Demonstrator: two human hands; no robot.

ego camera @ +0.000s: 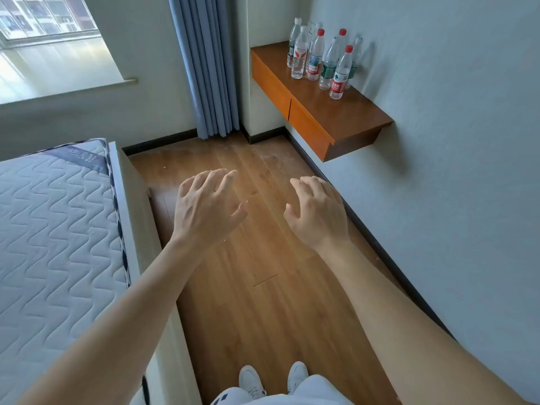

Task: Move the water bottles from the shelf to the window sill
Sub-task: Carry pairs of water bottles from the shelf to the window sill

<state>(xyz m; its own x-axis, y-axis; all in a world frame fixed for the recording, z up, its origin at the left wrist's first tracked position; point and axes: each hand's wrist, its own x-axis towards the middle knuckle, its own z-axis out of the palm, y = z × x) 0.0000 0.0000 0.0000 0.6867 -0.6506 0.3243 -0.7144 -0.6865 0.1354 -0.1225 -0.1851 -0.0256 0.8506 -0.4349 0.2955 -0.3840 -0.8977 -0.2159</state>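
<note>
Several clear plastic water bottles [321, 57] stand upright in a cluster on a wooden wall shelf [350, 112] at the upper right; some have red caps, some white. The white window sill [67, 89] lies at the upper left under the window. My left hand [209, 207] and my right hand [318, 213] hover palm-down over the wooden floor in the middle of the view, fingers loosely spread, holding nothing. Both hands are well short of the shelf and of the sill.
A bed with a quilted mattress [55, 229] fills the left side. A blue curtain [206, 65] hangs between window and shelf. The wall [453, 185] runs along the right. Wooden floor [257, 287] forms a narrow aisle, with my white shoes [271, 378] at the bottom.
</note>
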